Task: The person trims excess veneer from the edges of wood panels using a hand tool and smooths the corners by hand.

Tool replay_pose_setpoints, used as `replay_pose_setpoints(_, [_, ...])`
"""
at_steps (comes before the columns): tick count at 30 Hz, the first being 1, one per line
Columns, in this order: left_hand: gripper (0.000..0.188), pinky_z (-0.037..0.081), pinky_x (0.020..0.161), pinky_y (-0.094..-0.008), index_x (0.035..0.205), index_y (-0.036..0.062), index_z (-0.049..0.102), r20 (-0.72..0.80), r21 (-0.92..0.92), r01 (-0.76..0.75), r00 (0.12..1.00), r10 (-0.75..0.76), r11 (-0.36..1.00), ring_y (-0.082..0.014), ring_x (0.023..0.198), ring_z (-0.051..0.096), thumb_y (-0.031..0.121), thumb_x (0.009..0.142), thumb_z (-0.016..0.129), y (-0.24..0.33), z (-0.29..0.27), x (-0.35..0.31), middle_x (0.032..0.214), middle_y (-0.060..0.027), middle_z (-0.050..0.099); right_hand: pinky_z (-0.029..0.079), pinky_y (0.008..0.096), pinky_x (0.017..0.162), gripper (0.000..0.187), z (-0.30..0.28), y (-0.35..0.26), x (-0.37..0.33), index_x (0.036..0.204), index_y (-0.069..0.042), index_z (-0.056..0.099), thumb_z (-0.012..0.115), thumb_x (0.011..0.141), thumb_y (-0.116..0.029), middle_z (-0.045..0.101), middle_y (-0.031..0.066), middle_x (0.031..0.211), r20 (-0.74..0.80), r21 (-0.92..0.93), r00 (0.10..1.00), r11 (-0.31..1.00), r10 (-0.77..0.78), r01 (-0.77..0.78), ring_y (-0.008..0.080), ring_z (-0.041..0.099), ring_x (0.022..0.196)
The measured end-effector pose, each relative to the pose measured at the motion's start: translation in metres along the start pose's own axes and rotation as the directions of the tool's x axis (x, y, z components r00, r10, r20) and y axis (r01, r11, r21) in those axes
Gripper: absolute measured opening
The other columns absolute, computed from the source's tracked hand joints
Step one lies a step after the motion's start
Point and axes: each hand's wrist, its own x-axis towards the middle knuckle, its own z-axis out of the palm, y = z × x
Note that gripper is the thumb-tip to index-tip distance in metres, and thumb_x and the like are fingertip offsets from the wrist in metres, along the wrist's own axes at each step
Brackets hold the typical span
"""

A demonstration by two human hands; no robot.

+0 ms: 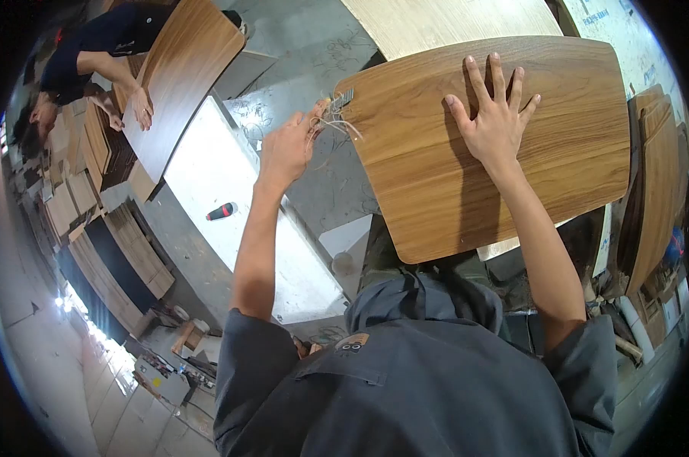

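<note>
A brown wood-grain board (428, 167) with rounded corners lies flat in front of me. My right hand (497, 126) rests palm down on its upper right part, fingers spread and holding nothing. At the board's left edge, near the far corner, my left hand (287, 148) is closed around a small hand tool (343, 99) with a flat, ridged metal head. The head meets the edge there; its handle is hidden in my fist. Thin pale curled strips (348, 128) hang beside the tool and my fingers.
A white bench surface (230, 175) to the left carries a short red-and-black tool (220, 212). Beyond it, another person's hands (140, 108) are at a second wood-grain board (184, 68). More boards (653, 183) lean at the right. Trimmings litter the floor.
</note>
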Motion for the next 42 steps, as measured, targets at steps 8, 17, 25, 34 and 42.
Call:
replay_pose_setpoints(8, [0.025, 0.052, 0.068, -0.0496, 0.112, 0.0111, 0.067, 0.094, -0.029, -0.185, 0.978, 0.187, 0.982, -0.0386, 0.079, 0.065, 0.033, 0.105, 0.059, -0.017, -0.017, 0.036, 0.087, -0.0145, 0.060, 0.011, 0.0847, 0.116, 0.072, -0.001, 0.000, -0.002, 0.162, -0.047, 0.039, 0.051, 0.097, -0.076, 0.026, -0.0050, 0.175, -0.043, 0.035, 0.997, 0.997, -0.066, 0.068, 0.0426, 0.020, 0.160])
replay_pose_setpoints(17, [0.041, 0.052, 0.066, -0.0464, 0.145, 0.0229, 0.059, 0.097, 0.133, -0.294, 0.954, 0.283, 0.947, -0.0354, 0.079, 0.065, 0.030, 0.105, 0.061, -0.024, -0.016, 0.041, 0.090, -0.0111, 0.061, 0.016, 0.0852, 0.115, 0.072, 0.004, 0.002, -0.002, 0.162, -0.048, 0.037, 0.050, 0.097, -0.076, 0.028, -0.0048, 0.174, -0.084, 0.001, 0.993, 0.997, -0.083, 0.083, 0.0426, 0.024, 0.158])
replay_pose_setpoints(25, [0.042, 0.053, 0.069, -0.0487, 0.147, 0.0245, 0.056, -0.017, 0.061, -0.233, 0.972, 0.234, 0.971, -0.0380, 0.086, 0.067, 0.031, 0.107, 0.058, -0.018, -0.004, 0.043, 0.096, -0.0126, 0.065, 0.014, 0.0830, 0.118, 0.071, 0.002, 0.000, -0.001, 0.163, -0.049, 0.034, 0.047, 0.099, -0.077, 0.026, -0.0052, 0.175, -0.105, -0.023, 0.987, 0.993, -0.118, 0.117, 0.0394, 0.021, 0.160])
replay_pose_setpoints(34, [0.056, 0.056, 0.085, -0.0518, 0.157, 0.0201, 0.046, -0.073, 0.021, -0.139, 0.987, 0.140, 0.990, -0.0426, 0.103, 0.070, 0.044, 0.106, 0.054, -0.070, 0.022, 0.115, 0.117, -0.0155, 0.074, 0.013, 0.0822, 0.119, 0.073, 0.001, -0.002, -0.001, 0.162, -0.049, 0.035, 0.050, 0.097, -0.078, 0.030, -0.0031, 0.172, -0.089, -0.007, 0.993, 0.997, -0.074, 0.074, 0.0381, 0.022, 0.160])
replay_pose_setpoints(42, [0.055, 0.057, 0.072, -0.0356, 0.144, 0.0004, 0.047, 0.250, -0.457, 0.425, 0.905, -0.345, 0.781, -0.0201, 0.082, 0.070, 0.040, 0.109, 0.058, -0.093, 0.061, -0.004, 0.098, -0.0145, 0.073, 0.014, 0.0815, 0.119, 0.072, -0.004, -0.006, 0.002, 0.161, -0.046, 0.039, 0.056, 0.096, -0.074, 0.033, -0.0011, 0.170, -0.081, 0.003, 0.995, 0.999, -0.050, 0.050, 0.0373, 0.025, 0.157])
